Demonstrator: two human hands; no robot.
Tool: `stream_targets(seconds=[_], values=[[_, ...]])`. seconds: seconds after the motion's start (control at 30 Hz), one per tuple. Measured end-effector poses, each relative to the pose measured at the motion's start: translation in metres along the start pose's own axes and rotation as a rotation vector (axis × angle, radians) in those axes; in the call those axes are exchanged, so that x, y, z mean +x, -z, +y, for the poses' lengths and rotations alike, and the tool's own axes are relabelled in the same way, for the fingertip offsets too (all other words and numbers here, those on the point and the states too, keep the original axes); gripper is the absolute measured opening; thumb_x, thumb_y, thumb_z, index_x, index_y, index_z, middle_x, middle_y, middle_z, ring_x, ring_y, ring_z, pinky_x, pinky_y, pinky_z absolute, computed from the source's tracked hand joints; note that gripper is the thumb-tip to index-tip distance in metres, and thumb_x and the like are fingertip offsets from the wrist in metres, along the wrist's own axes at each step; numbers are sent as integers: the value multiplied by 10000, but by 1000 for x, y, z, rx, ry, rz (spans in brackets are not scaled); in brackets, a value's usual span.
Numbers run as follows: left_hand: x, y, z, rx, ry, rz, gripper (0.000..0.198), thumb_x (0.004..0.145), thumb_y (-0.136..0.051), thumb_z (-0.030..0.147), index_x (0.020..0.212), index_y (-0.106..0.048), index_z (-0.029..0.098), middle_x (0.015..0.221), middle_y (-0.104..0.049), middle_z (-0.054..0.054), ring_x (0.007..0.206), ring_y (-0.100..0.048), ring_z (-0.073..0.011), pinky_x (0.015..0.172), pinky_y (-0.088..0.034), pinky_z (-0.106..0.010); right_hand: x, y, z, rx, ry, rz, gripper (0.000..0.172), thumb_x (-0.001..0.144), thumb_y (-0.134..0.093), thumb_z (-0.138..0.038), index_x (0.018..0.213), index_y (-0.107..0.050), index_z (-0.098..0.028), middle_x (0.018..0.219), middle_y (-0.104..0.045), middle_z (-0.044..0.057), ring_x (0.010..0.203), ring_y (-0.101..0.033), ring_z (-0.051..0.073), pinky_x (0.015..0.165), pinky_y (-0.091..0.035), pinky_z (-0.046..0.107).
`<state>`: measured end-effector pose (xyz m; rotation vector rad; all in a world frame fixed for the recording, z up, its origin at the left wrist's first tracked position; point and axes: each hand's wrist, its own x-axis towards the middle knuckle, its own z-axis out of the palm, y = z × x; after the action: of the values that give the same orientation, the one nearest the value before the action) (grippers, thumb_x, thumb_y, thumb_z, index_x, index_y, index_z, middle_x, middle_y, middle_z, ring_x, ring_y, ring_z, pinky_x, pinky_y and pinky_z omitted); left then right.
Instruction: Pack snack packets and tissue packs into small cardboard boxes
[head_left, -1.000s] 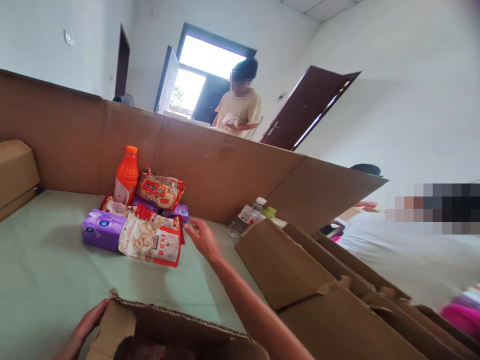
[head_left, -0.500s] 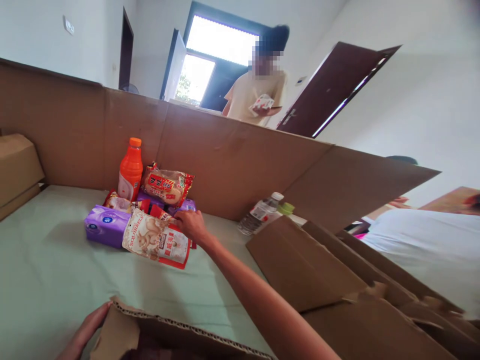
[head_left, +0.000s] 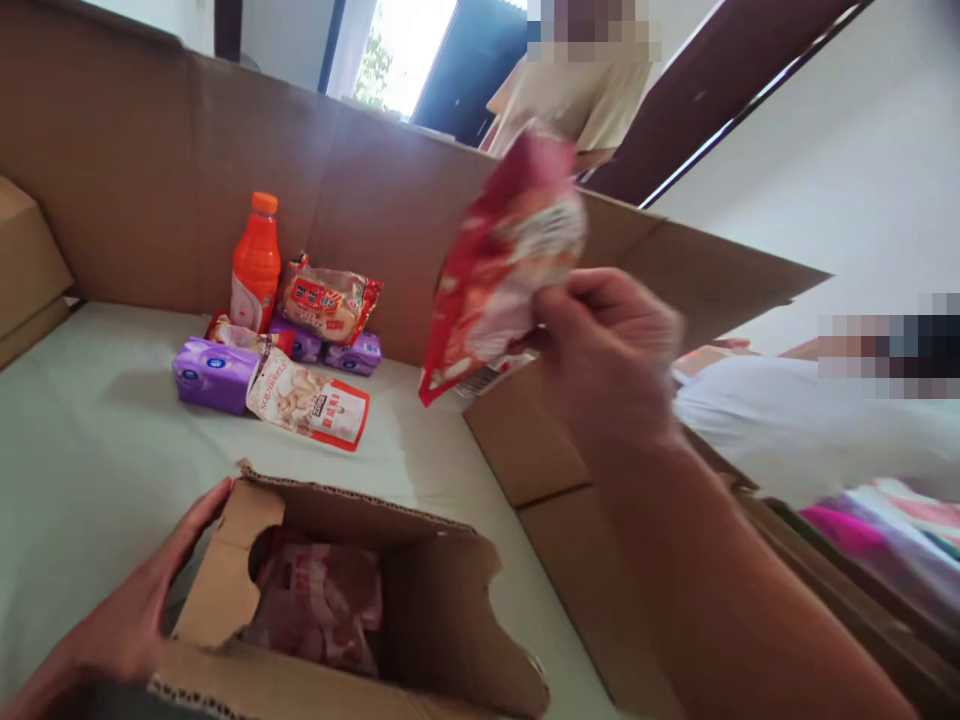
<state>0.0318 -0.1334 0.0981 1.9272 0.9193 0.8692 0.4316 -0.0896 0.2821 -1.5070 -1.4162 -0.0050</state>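
Observation:
My right hand [head_left: 607,360] is raised in mid-air, fingers closed on a red and white snack packet [head_left: 501,262], which is blurred by motion. My left hand [head_left: 131,615] rests flat against the left flap of an open cardboard box [head_left: 427,590] at the near edge. Inside the box lies a reddish packet [head_left: 319,605]. Farther back on the pale green table [head_left: 90,470] sits a pile: an orange juice bottle [head_left: 253,262], a purple tissue pack [head_left: 211,373], a mushroom-printed packet [head_left: 307,398] and another snack packet [head_left: 328,300].
A tall cardboard wall [head_left: 142,170] runs along the back of the table. Flattened cardboard sheets [head_left: 525,440] lie at the right. A brown box [head_left: 22,265] sits far left. One person stands beyond the wall; another person in white is at the right.
My right hand took a red packet from the pile and lifted it up toward me. The view tipped down, showing the open box's inside. My left hand stays on the box flap.

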Motion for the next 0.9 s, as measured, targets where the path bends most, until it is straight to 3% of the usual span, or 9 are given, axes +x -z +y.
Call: stream_targets(seconds=[0.07, 0.13, 0.27, 0.4, 0.5, 0.6, 0.77, 0.9], values=[[1, -2, -3, -53, 12, -98, 1105, 655, -817, 615, 1570, -265, 335, 1572, -433, -93, 1371, -483, -423, 1081, -480, -568, -28, 20, -31, 286, -11, 35, 167, 899, -626, -425, 900, -576, -265, 765, -577, -14, 610, -555, 139, 580, -489, 293], [2, -1, -2, -116, 22, -169, 1169, 678, -779, 645, 1601, -149, 301, 1640, -311, -110, 1430, -405, -434, 1130, -405, -596, -64, 26, -57, 426, 19, 0, 165, 855, -723, -373, 841, -608, -257, 712, -588, -29, 565, -548, 126, 526, -477, 265], [3, 2, 3, -156, 3, -188, 1189, 690, -712, 739, 1605, -143, 235, 1663, -240, -140, 1483, -301, -429, 1188, -289, -601, -129, 18, -77, 120, 327, -177, 105, 896, -655, -163, 837, -630, -247, 765, -676, -20, 624, -628, 120, 546, -501, 226], [2, 1, 6, -120, -3, -166, 1194, 690, -726, 731, 1604, -130, 245, 1670, -216, -139, 1494, -277, -421, 1199, -264, -603, -160, 19, -75, -172, 594, -402, 188, 921, -533, -77, 830, -616, -219, 784, -694, 23, 680, -656, 134, 601, -516, 231], [1, -1, 8, -160, 4, -177, 1194, 686, -734, 727, 1601, -125, 259, 1676, -201, -129, 1505, -256, -408, 1205, -256, -598, -164, 22, -75, -423, 657, -676, 238, 821, -515, -8, 721, -573, -216, 701, -646, 26, 571, -575, 148, 504, -424, 268], [2, -2, 10, -168, -2, -194, 1159, 711, -739, 683, 1598, -128, 255, 1680, -184, -128, 1517, -223, -400, 1215, -240, -589, -156, 12, -81, -570, 668, -960, 217, 724, -571, 0, 769, -635, -203, 741, -682, 44, 575, -588, 177, 501, -360, 302], [1, -2, 4, -117, -29, -197, 1142, 730, -767, 587, 1600, -101, 266, 1658, -245, -155, 1477, -325, -417, 1190, -310, -586, -124, -33, -99, -665, 588, -1509, 176, 831, -599, -83, 891, -750, -151, 903, -775, 100, 731, -694, 191, 543, -323, 298], [2, 0, 0, -54, -45, -191, 1144, 718, -762, 614, 1599, -98, 309, 1648, -272, -140, 1453, -361, -438, 1177, -321, -610, -107, -59, -107, -682, 678, -1691, 163, 851, -626, -132, 923, -772, -132, 909, -787, 113, 757, -711, 216, 533, -323, 300]])
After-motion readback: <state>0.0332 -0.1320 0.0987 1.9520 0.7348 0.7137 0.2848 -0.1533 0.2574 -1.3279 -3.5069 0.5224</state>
